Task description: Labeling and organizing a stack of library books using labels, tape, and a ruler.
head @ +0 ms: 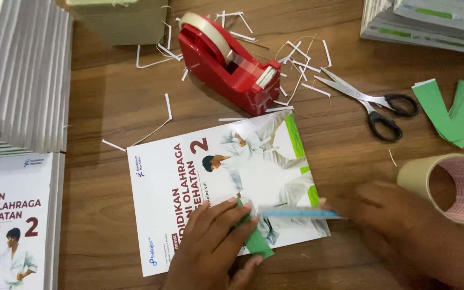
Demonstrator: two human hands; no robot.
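Book (210,182) flat on table (108,107): left hand (213,244), fingers spread, pins green paper strip (254,236) under fingertips; blurred right hand (404,225) pinches a blue strip (296,214) beside them; likely risk, crooked placement if the green strip slips.

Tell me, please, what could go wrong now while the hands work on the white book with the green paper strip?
1. The right hand is blurred, moving a thin blue tool; it might slip toward the left hand pressing the green strip.
2. The strip might shift on the white book and sit crooked.
3. Paper slivers near the red tape dispenser could get stuck underneath.
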